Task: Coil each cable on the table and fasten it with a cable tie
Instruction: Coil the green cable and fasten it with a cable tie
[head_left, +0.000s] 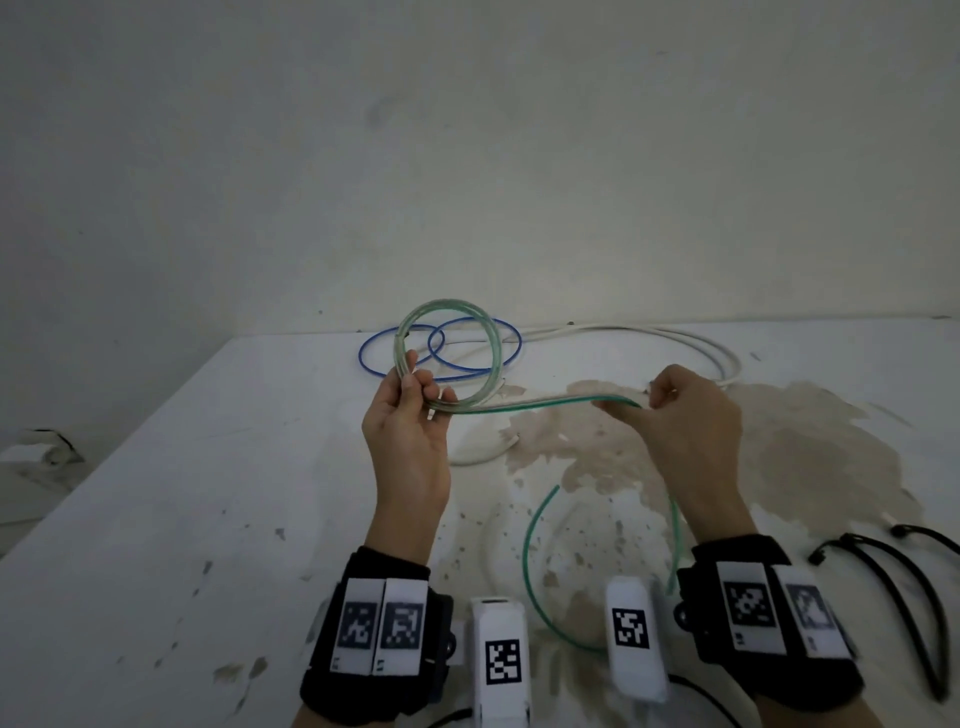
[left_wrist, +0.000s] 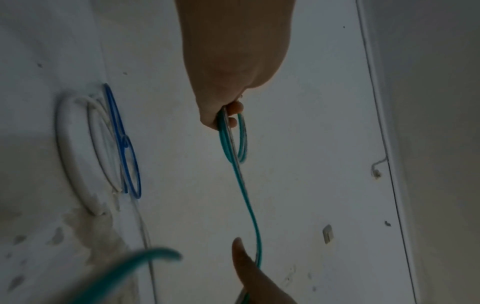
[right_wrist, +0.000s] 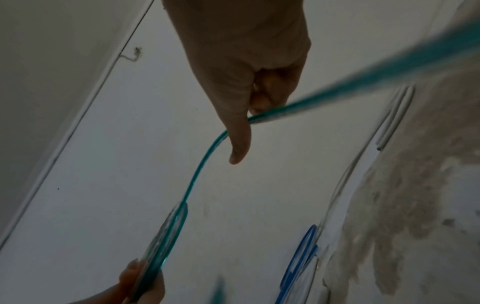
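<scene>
Above the stained white table (head_left: 156, 493), my left hand (head_left: 410, 431) holds up a small coil of the green cable (head_left: 540, 405), fingers and thumb curled round the loops where they overlap at the coil's lower left. From there the cable runs across, off the table, to my right hand (head_left: 691, 426), whose curled fingers pinch it near the thumb; past that hand it drops towards me and sweeps round in an open curve, its free end lying on the table between my wrists (the right wrist view shows this stretch only as a blurred green streak). Both hands are raised clear of the surface.

Behind the coil, a blue cable (head_left: 441, 345) lies in two loose overlapping loops near the table's far edge. A white cable (head_left: 675, 338) sprawls beside and behind it, curving out to the right and back, with one end lying near the table's middle. A few black cable ties (head_left: 904, 577) lie at the right edge of the table, well apart from the hands.
</scene>
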